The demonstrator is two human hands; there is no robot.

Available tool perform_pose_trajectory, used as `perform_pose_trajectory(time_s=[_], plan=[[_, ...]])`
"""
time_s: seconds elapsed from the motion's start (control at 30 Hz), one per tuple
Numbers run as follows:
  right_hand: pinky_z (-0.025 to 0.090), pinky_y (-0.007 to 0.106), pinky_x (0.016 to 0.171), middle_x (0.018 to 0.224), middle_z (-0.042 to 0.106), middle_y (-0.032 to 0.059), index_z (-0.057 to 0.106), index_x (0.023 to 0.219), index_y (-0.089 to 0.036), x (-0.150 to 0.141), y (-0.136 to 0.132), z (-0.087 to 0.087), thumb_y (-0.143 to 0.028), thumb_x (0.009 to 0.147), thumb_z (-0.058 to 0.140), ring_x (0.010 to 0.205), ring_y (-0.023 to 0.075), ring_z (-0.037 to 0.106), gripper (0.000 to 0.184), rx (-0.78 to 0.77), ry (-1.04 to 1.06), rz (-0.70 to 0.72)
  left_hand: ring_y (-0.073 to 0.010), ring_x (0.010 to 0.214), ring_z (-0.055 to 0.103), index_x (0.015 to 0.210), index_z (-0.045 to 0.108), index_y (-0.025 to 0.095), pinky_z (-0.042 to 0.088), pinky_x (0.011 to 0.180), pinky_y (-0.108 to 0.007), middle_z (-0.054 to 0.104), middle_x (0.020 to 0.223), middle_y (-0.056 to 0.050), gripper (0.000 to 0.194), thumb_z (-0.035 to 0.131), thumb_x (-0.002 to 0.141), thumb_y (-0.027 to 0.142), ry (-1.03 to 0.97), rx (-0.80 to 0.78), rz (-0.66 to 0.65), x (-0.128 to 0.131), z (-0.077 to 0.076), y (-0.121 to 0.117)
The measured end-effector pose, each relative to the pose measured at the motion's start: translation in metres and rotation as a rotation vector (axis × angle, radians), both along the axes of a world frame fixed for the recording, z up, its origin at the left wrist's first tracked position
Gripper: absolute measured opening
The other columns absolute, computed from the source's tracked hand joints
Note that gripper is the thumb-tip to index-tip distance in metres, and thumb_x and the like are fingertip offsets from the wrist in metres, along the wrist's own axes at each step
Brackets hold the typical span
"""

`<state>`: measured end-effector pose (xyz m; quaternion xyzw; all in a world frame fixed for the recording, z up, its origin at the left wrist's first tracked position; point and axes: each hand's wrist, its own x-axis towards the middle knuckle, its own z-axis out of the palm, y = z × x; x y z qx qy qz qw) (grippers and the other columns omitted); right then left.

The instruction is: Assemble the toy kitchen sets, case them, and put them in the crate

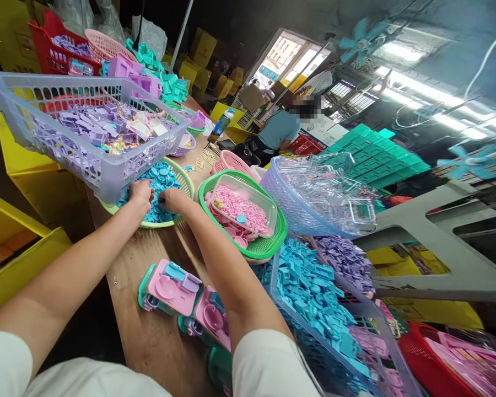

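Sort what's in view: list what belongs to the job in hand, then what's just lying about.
Belongs, judging by the hands:
Left hand and right hand, both among blue plastic pieces
Yellow-green basket holding those pieces
Pink-topped toys on the table, probably

Apparently just lying about:
Blue drink bottle
Yellow boxes
Clear plastic bag

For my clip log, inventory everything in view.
table: one, brown, centre
round basket: one, lime, on table
discs: many, blue, in round basket
left crate: one, lilac, left
toys: at least two, pink and teal, foreground
oval basket: one, green, right of round basket
tub: one, clear, over oval basket
pieces: many, pink, in tub
right crate: one, blue, lower right
wide basket: one, lavender, right
bottle: one, blue, background
fans: two, teal, overhead
boxes: many, yellow, left and background
person: one, blue top, background
left hand: one, bare, among discs
right hand: one, bare, among discs
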<state>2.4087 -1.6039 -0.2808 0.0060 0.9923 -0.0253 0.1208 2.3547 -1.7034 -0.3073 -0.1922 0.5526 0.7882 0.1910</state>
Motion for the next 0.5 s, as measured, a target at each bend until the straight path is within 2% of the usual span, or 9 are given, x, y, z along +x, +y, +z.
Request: perform_pose_trajectory(time_s=[0.07,0.13,0.23,0.33,0.43,0.5], plan=[[0.048,0.027,0.081,0.108,0.077,0.0155,0.077,0.109,-0.012,0.001,0.004,0.005,-0.021,0.094,0.062,0.099,0.0236,0.070,0.023,0.015,0.039,-0.043,-0.0083,0.051,0.052,0.077,0.063,0.017,0.034,0.043,-0.016,0.057,0.066,0.000,0.009,0.068,0.084,0.015,0.001,0.000,-0.002,0.002,0.002,0.000],[0.048,0.027,0.082,0.109,0.076,0.0163,0.074,0.113,-0.010,0.001,0.009,0.014,-0.025,0.100,0.054,0.100,0.0228,0.070,0.028,0.014,0.096,-0.063,-0.0074,0.049,0.050,0.077,0.062,0.017,0.035,0.042,-0.016,0.058,0.066,0.000,0.009,0.066,0.085,0.016,-0.014,0.008,-0.010,0.004,0.005,0.000],[0.048,0.022,0.077,0.107,0.077,0.0094,0.071,0.116,-0.013,-0.004,0.015,0.020,-0.029,0.106,0.041,0.088,0.0152,0.070,0.036,-0.188,0.146,-0.056,-0.0086,0.046,0.051,0.074,0.059,0.016,0.041,0.044,-0.019,0.057,0.065,-0.001,0.020,0.057,0.093,0.022,-0.058,0.029,-0.027,0.004,0.010,0.000],[0.048,0.020,0.074,0.109,0.076,0.0081,0.068,0.121,-0.012,-0.011,0.016,0.008,-0.018,0.106,0.030,0.078,0.0108,0.069,0.041,-0.357,0.170,-0.128,-0.0096,0.046,0.053,0.073,0.057,0.016,0.043,0.045,-0.019,0.055,0.062,0.000,0.023,0.053,0.094,0.022,-0.080,0.043,-0.037,0.004,0.012,0.001],[0.048,0.021,0.080,0.105,0.076,0.0067,0.071,0.115,-0.013,-0.016,0.012,-0.012,-0.013,0.094,0.055,0.087,0.0136,0.068,0.027,-0.316,0.160,-0.124,-0.0079,0.047,0.051,0.073,0.057,0.015,0.038,0.045,-0.017,0.054,0.061,0.002,0.013,0.060,0.085,0.011,-0.052,0.042,-0.022,0.004,0.010,0.000],[0.047,0.021,0.083,0.100,0.076,0.0044,0.074,0.108,-0.016,-0.016,0.008,-0.023,-0.016,0.082,0.074,0.093,0.0160,0.067,0.026,-0.308,0.137,-0.082,-0.0073,0.047,0.050,0.073,0.058,0.015,0.036,0.044,-0.017,0.054,0.061,0.003,0.013,0.063,0.081,0.007,-0.027,0.047,-0.011,0.003,0.007,0.001]])
